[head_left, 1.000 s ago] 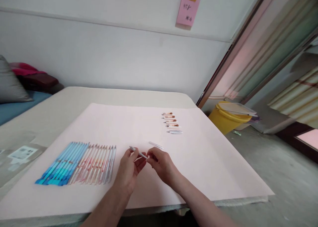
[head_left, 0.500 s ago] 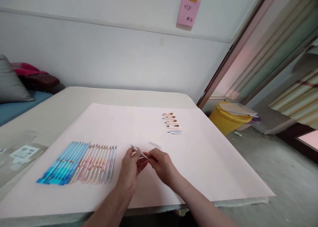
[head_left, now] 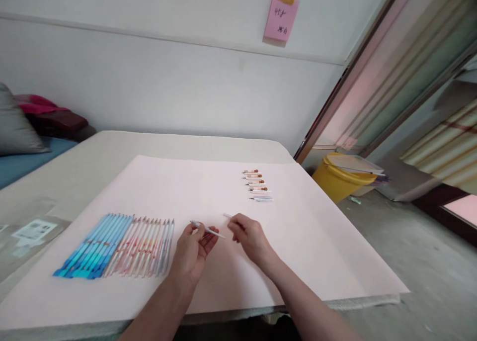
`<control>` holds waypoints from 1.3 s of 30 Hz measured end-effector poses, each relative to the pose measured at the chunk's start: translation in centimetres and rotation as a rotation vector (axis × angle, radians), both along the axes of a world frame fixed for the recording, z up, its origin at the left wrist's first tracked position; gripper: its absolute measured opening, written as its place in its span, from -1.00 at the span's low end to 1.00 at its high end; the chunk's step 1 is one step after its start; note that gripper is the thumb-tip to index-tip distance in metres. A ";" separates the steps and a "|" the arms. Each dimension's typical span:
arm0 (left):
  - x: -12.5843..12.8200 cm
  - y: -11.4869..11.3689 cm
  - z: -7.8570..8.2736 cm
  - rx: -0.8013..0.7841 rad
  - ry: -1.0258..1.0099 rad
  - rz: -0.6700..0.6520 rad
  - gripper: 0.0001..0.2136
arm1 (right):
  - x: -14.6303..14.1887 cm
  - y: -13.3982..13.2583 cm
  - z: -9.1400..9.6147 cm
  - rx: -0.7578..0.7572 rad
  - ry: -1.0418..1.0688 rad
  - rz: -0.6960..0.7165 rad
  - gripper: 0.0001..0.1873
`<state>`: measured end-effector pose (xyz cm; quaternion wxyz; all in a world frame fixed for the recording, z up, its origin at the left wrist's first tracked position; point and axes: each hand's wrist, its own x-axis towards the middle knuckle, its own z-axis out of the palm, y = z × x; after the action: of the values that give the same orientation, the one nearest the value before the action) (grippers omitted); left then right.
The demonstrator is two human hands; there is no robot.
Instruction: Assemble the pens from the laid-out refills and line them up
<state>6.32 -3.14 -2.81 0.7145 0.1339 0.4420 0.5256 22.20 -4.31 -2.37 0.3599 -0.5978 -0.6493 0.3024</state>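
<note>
My left hand (head_left: 197, 244) grips a slim white and silver pen (head_left: 208, 230), its dark end to the left and its pale thin end pointing right. To the right of that end, my right hand (head_left: 248, 234) is apart from the pen. Its fingers are curled together, and what they hold, if anything, is hidden. Just behind the right hand lies a thin white stick-like piece (head_left: 227, 215), mostly covered by the fingers. Left of my hands, a row of blue pens (head_left: 99, 244) lies beside a row of pale, red-patterned pens (head_left: 143, 246).
Several pens with brown ends and small parts (head_left: 255, 183) are lined up at the back right, with a grey-white one (head_left: 261, 199) nearest. Pink paper (head_left: 316, 261) covers the table (head_left: 179, 144). A plastic bag (head_left: 33, 231) lies at left. A yellow bin (head_left: 330, 182) stands right.
My right hand has moved off the pen's right end, slightly to the right, exposing its pale thin end. My left hand has shifted slightly left with the pen.
</note>
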 end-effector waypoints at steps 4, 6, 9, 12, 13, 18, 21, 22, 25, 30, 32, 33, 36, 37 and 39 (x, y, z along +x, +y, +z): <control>-0.7 0.8 0.0 -0.010 -0.016 0.045 -0.91 | 2.7 1.4 -1.1 0.004 -0.503 -0.147 -0.85; -0.9 1.0 0.0 -0.002 -0.021 0.057 -0.90 | 3.1 1.8 -2.1 -0.055 -0.656 -0.131 -0.88; -1.1 1.2 -0.1 -0.010 -0.021 0.071 -0.89 | 2.6 2.3 -3.3 -0.072 -0.680 -0.073 -0.92; -1.3 1.3 -0.1 -0.014 -0.016 0.079 -0.89 | 1.8 2.4 -3.5 -0.062 -0.655 -0.038 -0.87; -1.4 1.4 -0.1 -0.008 -0.014 0.087 -0.88 | 1.7 2.4 -3.3 -0.058 -0.638 -0.025 -0.87; -2.3 2.0 0.3 0.032 -0.011 0.186 -0.87 | 1.3 1.7 -1.8 -0.033 -0.440 0.082 -0.89; -2.7 2.2 0.2 0.054 0.009 0.204 -0.88 | 0.9 1.0 -1.2 -0.057 -0.121 0.138 -0.86; -2.7 2.3 0.1 0.059 0.013 0.205 -0.89 | 0.8 0.8 -1.1 -0.064 -0.042 0.141 -0.86; -2.6 2.2 -0.2 0.070 0.021 0.207 -0.90 | 0.4 0.4 -1.0 -0.074 0.032 0.123 -0.87; -2.4 2.0 -0.1 0.124 0.045 0.211 -0.90 | 0.4 0.3 -1.0 -0.074 0.031 0.104 -0.88; -2.4 2.0 0.0 0.136 0.054 0.212 -0.90 | 0.4 0.3 -1.0 -0.066 0.015 0.102 -0.87; -2.4 1.9 0.0 0.138 0.060 0.214 -0.90 | 0.4 0.3 -0.9 -0.061 0.000 0.101 -0.87; -2.4 2.0 -0.1 0.150 0.076 0.215 -0.89 | 0.3 0.3 -0.8 -0.047 -0.063 0.099 -0.85; -2.4 2.0 -0.2 0.157 0.082 0.216 -0.89 | 0.2 0.3 -0.7 -0.044 -0.082 0.098 -0.84; -2.5 2.0 -0.3 0.172 0.103 0.213 -0.89 | 0.1 0.2 -0.6 -0.039 -0.107 0.095 -0.83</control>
<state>3.84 -1.17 -3.09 0.6170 0.1737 0.4431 0.6268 22.32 -4.08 -3.02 0.2985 -0.5885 -0.6892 0.2993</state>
